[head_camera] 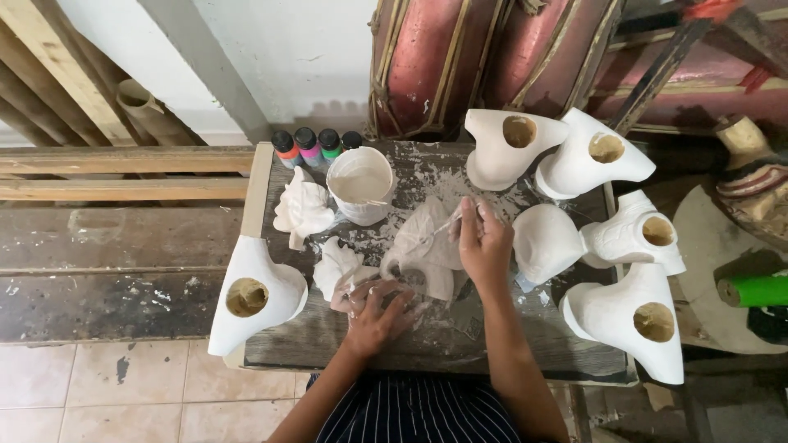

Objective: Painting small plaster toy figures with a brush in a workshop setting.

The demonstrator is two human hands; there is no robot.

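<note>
White plaster figure under left hand's closed grip, right hand's grip pinching thin brush above.

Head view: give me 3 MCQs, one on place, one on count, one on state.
1. Where do the small paint bottles stand?
A. back edge of the table, left of the white cup
B. on the floor tiles
C. beside the green roll

2. How many paint bottles are there?
A. two
B. four
C. seven

3. What is the right hand doing?
A. resting flat and empty
B. holding a thin brush over the white piece
C. lifting the cup

Answers:
1 A, they line the far table edge by the cup.
2 B, four caps show.
3 B, its grip pinches the brush above the white piece.
</note>
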